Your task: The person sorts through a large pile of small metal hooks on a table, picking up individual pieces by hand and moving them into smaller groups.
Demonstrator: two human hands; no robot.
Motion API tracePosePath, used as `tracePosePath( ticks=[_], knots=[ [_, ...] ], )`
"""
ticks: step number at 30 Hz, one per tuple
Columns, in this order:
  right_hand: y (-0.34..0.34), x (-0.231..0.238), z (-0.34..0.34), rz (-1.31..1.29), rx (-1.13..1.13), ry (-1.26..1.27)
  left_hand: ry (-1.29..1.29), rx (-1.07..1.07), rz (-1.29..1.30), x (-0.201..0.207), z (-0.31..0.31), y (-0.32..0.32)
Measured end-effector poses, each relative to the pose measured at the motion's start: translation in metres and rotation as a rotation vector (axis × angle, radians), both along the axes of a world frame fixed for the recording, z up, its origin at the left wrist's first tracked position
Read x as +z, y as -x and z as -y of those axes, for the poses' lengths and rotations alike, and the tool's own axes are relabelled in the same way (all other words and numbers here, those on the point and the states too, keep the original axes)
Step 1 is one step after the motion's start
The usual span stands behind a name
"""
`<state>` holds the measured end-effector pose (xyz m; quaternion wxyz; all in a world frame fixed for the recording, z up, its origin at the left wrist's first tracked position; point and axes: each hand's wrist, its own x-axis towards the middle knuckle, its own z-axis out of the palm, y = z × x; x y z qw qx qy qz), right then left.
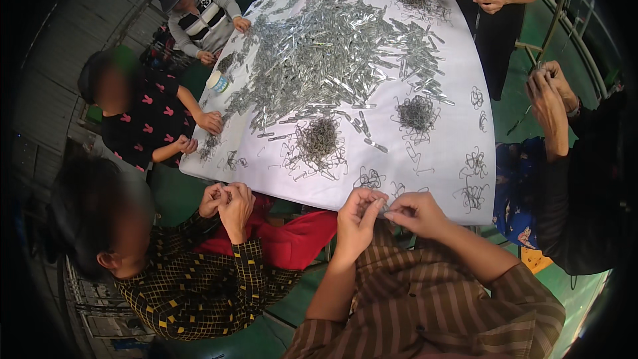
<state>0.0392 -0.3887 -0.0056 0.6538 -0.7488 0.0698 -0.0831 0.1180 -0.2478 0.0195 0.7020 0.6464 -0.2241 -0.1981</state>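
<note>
My left hand (359, 221) and my right hand (421, 215) meet just off the near edge of the white-covered table (266, 183). Between their pinched fingertips is a small grey metal piece (383, 210), mostly hidden by the fingers; its exact kind does not show. Closest to my hands on the table lies a small cluster of bent wire hooks (369, 177). Farther in are two denser heaps of wire hooks, one to the left (318, 143) and one to the right (417, 114). A wide pile of flat shiny metal strips (319, 53) spreads over the middle.
Co-workers sit or stand around the table; the nearest, in a yellow-checked black shirt (193, 286), is at my left. Another person's hands (550, 96) are raised at the right. A small white tub (217, 81) stands at the left edge. More hooks (474, 196) lie near the right corner.
</note>
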Motion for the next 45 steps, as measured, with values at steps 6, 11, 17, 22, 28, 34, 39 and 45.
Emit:
tracePosePath(
  ticks=[6, 11, 17, 22, 28, 34, 39, 45],
  knots=[
    [-0.062, -0.013, 0.032, -0.097, -0.204, 0.115, -0.247, -0.100, 0.266, -0.002, -0.009, 0.008],
    [-0.119, -0.052, 0.033, 0.041, -0.293, 0.905, -0.296, -0.104, 0.421, 0.002, -0.009, 0.021],
    [-0.134, -0.057, 0.036, 0.015, -0.201, 1.206, -0.293, -0.092, 0.430, -0.005, -0.012, 0.024],
    [-0.134, -0.047, 0.039, -0.102, -0.116, 1.256, -0.320, -0.086, 0.379, -0.013, -0.009, 0.023],
    [-0.110, -0.018, 0.042, -0.180, 0.004, 0.299, -0.356, -0.013, 0.327, -0.019, -0.011, 0.018],
    [-0.067, 0.015, 0.027, -0.189, 0.065, -0.402, -0.396, 0.057, 0.260, -0.017, -0.010, 0.012],
    [-0.051, 0.015, 0.020, -0.104, 0.066, -0.375, -0.369, 0.067, 0.277, -0.017, -0.007, 0.011],
    [-0.047, 0.017, 0.015, 0.045, 0.054, -0.335, -0.411, 0.027, 0.290, -0.012, -0.006, 0.011]
  ],
)
